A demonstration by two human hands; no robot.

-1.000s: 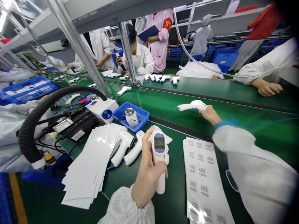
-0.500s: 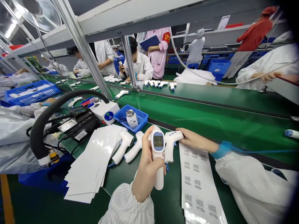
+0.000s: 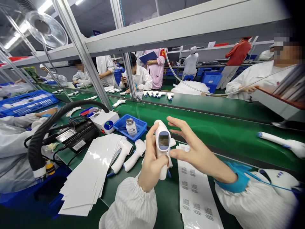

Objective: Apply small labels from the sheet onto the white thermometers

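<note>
My left hand [image 3: 151, 162] is closed around the grip of a white infrared thermometer [image 3: 163, 127], held upright with its small screen facing me. To the right of it, my right hand [image 3: 197, 149] hovers with fingers spread and nothing in them. Behind the held thermometer another white thermometer [image 3: 172, 142] shows only in part. Two more thermometers, a left one [image 3: 122, 156] and a right one [image 3: 134, 155], lie on the green table to the left. Under my right hand runs a sheet of printed labels [image 3: 190, 187].
White paper sheets [image 3: 87, 178] are fanned out at the left. Beyond them stand a blue tray [image 3: 142, 131] with a bottle [image 3: 131, 128], a white box [image 3: 103, 121] and a black hose [image 3: 35, 143]. A thermometer [image 3: 283, 142] lies on the green belt at right. Co-workers sit opposite.
My right hand has let go of the second thermometer and opened beside the one in my left hand. The view has shifted, and the thermometer on the belt at right shows more fully.
</note>
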